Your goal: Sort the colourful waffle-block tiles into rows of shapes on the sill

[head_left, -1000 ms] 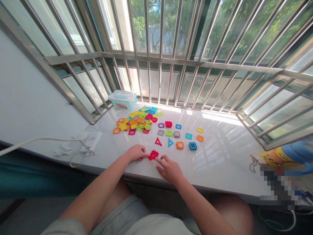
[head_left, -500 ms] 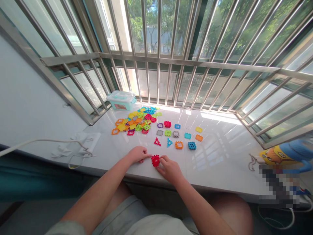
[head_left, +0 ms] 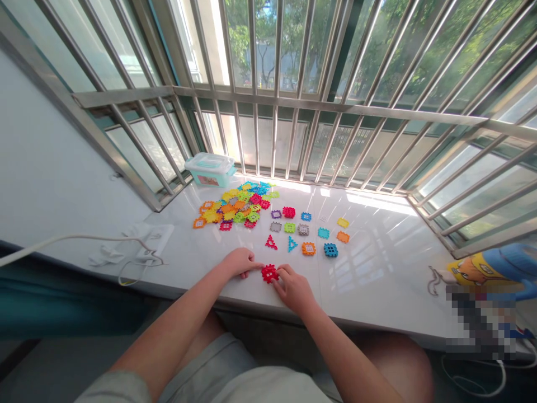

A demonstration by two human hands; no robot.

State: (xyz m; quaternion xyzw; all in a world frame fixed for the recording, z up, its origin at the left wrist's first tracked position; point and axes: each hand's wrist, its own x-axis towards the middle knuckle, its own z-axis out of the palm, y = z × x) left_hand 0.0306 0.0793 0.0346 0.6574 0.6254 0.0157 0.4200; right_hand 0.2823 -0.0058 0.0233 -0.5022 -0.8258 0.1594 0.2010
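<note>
A red building piece (head_left: 269,273), squarish with toothed edges and window-like openings, lies near the front of the white ledge. My right hand (head_left: 293,286) grips its right side between thumb and fingers. From the left, my left hand (head_left: 241,263) points its index finger at the piece's edge, touching or almost touching it, while its other fingers curl loosely around nothing. Just beyond are a red triangle (head_left: 271,242), a blue triangle (head_left: 292,244), an orange square piece (head_left: 309,249) and a darker blue block (head_left: 330,250).
A heap of colourful pieces (head_left: 230,206) spreads at the back left, before a lidded turquoise box (head_left: 210,169). Behind the ledge (head_left: 377,268) stand metal window bars (head_left: 274,140). A power strip (head_left: 156,242) with cables is at left, a yellow-blue bottle (head_left: 482,268) at right.
The red piece has turned a little and lies flatter, with my right hand still on it. My left index finger stays beside its edge. The view has shifted slightly.
</note>
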